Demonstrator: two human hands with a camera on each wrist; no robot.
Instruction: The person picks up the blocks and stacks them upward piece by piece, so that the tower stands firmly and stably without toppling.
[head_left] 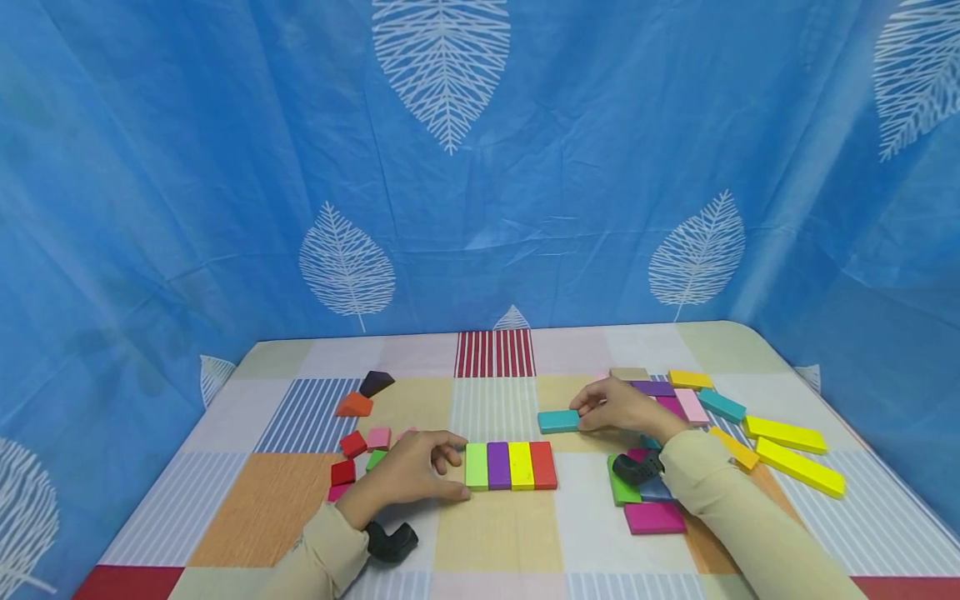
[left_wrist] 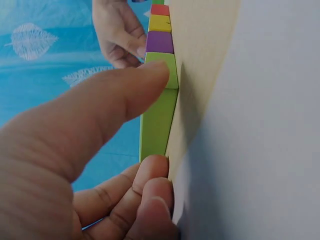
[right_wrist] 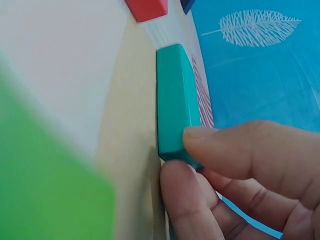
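Note:
Four flat blocks stand side by side in a row: light green (head_left: 476, 467), purple (head_left: 498, 466), yellow (head_left: 521, 466) and red (head_left: 543, 465). My left hand (head_left: 408, 467) is at the row's left end, its thumb (left_wrist: 145, 87) at the light green block's near end and its fingertips by the far end. Behind the row's right end, my right hand (head_left: 618, 408) pinches one end of a teal block (head_left: 558, 422) between thumb and fingers. That block lies flat, low over the cloth, its long side running left to right.
To the left lie small red, pink and green pieces, an orange piece (head_left: 355, 405) and a black piece (head_left: 376, 383). Many blocks cluster at the right, including a magenta block (head_left: 654, 518) and long yellow blocks (head_left: 799, 467). A blue curtain (head_left: 480, 208) hangs behind the table.

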